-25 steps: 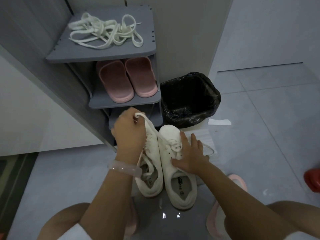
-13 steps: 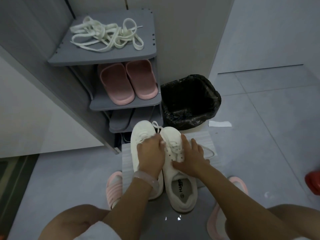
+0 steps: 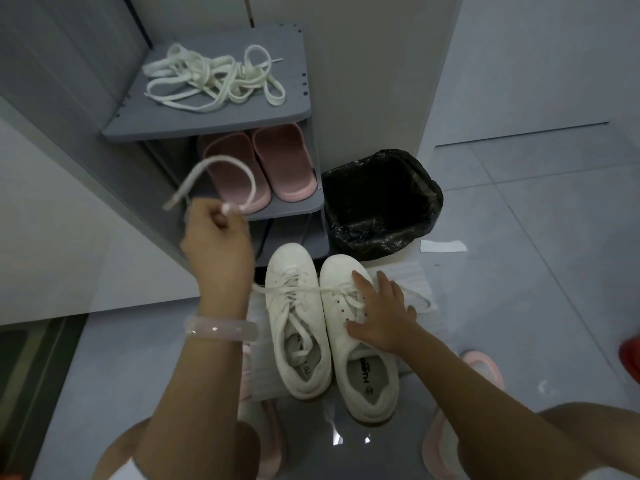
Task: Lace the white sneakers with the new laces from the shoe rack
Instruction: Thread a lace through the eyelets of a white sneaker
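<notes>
Right then, the two white sneakers [image 3: 329,327] sat side by side on a pale mat [image 3: 420,282] on the floor, toes pointing far. Loose old lacing ran across both, one end trailing off to the right. The right hand [image 3: 381,317] lay flat on the right sneaker, fingers spread and straight. Up and to the left, the left hand [image 3: 216,242] had its grip closed, pinching a white lace [image 3: 221,174] that arched above it in a loop. Farther off, the new laces [image 3: 214,79] lay in a tangle on the top shelf of the grey shoe rack [image 3: 214,128], pink slippers [image 3: 259,168] one shelf below. Just right of the rack stood a black-lined bin [image 3: 381,202].
</notes>
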Demonstrator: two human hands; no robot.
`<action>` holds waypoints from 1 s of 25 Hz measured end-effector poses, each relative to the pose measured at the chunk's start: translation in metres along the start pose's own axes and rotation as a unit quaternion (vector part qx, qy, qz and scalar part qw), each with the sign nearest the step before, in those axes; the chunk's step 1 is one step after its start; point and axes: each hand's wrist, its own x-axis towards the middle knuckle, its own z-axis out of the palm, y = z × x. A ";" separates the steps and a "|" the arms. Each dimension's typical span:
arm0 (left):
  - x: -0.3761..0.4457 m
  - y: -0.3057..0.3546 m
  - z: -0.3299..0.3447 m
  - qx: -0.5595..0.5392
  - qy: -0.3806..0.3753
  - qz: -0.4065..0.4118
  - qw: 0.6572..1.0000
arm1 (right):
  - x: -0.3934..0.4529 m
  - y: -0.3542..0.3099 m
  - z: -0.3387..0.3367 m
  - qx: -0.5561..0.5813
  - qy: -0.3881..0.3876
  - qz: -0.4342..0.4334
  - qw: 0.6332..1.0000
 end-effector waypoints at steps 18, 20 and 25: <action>-0.102 -0.054 0.034 0.428 -0.535 0.159 0.710 | 0.022 -0.012 -0.005 -0.119 0.168 -0.108 0.973; -0.102 -0.056 0.036 0.448 -0.534 0.172 0.696 | 0.017 -0.019 -0.008 -0.059 0.214 -0.113 0.968; -0.102 -0.055 0.040 0.455 -0.542 0.171 0.685 | -0.005 -0.041 -0.083 0.271 0.430 -0.126 0.852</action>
